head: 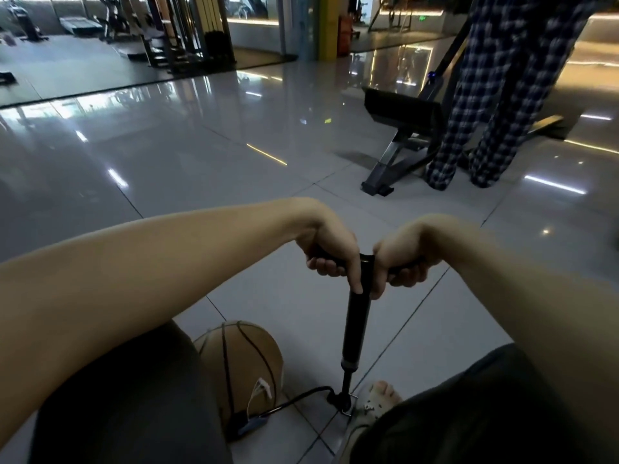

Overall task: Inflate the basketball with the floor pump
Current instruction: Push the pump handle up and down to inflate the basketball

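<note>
The T-handle of the upright black floor pump (357,319) is gripped on either side by the left hand (330,252) and right hand (403,259), while the brown rubber basketball (248,356) is rested on the glossy grey tiled floor (201,145), just left of the pump's base.

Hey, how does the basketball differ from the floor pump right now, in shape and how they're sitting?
The basketball is round and tan with dark seams; the floor pump is slim and black. The basketball sits untouched by hands; the floor pump stands upright, its handle gripped by the left hand and right hand. Both rest on the tiled floor, a black hose lying between them.
</note>
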Tool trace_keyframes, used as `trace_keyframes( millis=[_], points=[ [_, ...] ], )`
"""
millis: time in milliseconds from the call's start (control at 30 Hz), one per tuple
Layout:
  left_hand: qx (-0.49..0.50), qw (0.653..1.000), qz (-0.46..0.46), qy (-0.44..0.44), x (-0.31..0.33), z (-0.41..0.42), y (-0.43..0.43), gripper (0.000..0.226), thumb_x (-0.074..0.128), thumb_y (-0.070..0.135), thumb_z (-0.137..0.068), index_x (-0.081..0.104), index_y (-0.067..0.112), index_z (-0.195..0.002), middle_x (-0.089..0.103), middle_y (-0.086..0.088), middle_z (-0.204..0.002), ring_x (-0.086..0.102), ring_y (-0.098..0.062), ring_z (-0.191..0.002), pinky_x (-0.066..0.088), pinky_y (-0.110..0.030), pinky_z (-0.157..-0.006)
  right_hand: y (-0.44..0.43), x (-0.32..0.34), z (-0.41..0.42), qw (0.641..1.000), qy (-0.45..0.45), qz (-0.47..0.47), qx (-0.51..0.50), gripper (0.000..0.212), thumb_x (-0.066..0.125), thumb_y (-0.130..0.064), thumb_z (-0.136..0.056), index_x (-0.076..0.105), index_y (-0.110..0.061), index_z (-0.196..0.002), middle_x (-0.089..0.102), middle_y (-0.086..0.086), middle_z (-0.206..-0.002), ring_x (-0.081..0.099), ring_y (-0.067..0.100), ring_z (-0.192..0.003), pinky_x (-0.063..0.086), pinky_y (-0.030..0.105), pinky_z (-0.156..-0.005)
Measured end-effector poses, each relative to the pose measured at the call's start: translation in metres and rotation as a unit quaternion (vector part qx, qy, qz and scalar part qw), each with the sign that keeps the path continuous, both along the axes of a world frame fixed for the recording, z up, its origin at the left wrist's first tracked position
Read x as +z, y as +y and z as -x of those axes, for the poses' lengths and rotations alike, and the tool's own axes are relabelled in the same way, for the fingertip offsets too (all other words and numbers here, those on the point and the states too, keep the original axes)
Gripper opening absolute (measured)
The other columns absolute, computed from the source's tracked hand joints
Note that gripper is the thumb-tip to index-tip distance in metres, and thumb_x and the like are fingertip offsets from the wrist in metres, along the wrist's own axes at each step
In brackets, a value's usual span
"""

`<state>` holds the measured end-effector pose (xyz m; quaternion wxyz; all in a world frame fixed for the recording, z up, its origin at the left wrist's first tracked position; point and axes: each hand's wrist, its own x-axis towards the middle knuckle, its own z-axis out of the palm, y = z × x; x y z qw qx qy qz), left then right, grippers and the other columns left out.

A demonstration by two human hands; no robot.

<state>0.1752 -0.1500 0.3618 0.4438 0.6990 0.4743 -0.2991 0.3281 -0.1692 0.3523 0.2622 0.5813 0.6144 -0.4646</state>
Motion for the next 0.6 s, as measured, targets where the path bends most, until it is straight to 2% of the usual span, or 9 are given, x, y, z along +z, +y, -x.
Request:
trace_keyframes(
  millis=[167,267,433,600],
  points=[
    [0.000,0.999,-0.004,0.052,-0.069,-0.005,-0.002,0.018,0.075,0.021,-0.090,0.062,0.014,-0.079,0.037,0.003,-0.055,0.029,-0.014,-0.047,0.024,-0.029,-0.049,0.008,-0.072,0.011,0.998,-0.027,0.054,0.015,0.042,0.061,-0.013,-0.089,0.033,-0.022,-0.061,0.025,-0.004,-0.052,0.017,0.014,-0.047,0.012,0.028,-0.051],
    [0.022,0.998,-0.045,0.041,-0.109,-0.003,-0.002,0.020,0.071,0.019,-0.090,0.059,0.011,-0.077,0.040,-0.001,-0.057,0.031,-0.017,-0.047,0.027,-0.029,-0.049,0.017,-0.114,0.012,0.998,-0.018,0.059,0.021,0.038,0.061,-0.010,-0.086,0.035,-0.022,-0.061,0.024,-0.003,-0.052,0.016,0.015,-0.047,0.012,0.028,-0.052],
    [0.053,0.996,-0.071,0.027,-0.178,-0.005,-0.008,0.019,0.070,0.016,-0.085,0.059,0.009,-0.072,0.049,-0.007,-0.058,0.039,-0.022,-0.046,0.033,-0.027,-0.048,0.020,-0.173,0.013,0.997,-0.003,0.056,0.050,0.008,0.065,-0.008,-0.083,0.062,-0.012,-0.077,0.034,0.000,-0.052,0.025,0.017,-0.047,0.021,0.029,-0.050],
    [0.042,0.995,-0.086,0.025,-0.180,-0.006,-0.024,0.016,0.069,0.017,-0.085,0.060,0.007,-0.076,0.052,-0.009,-0.063,0.043,-0.024,-0.049,0.036,-0.028,-0.050,0.003,-0.173,0.012,0.997,-0.004,0.059,0.046,0.005,0.064,-0.006,-0.085,0.067,-0.009,-0.082,0.035,0.001,-0.053,0.026,0.018,-0.048,0.022,0.030,-0.050]
  ],
)
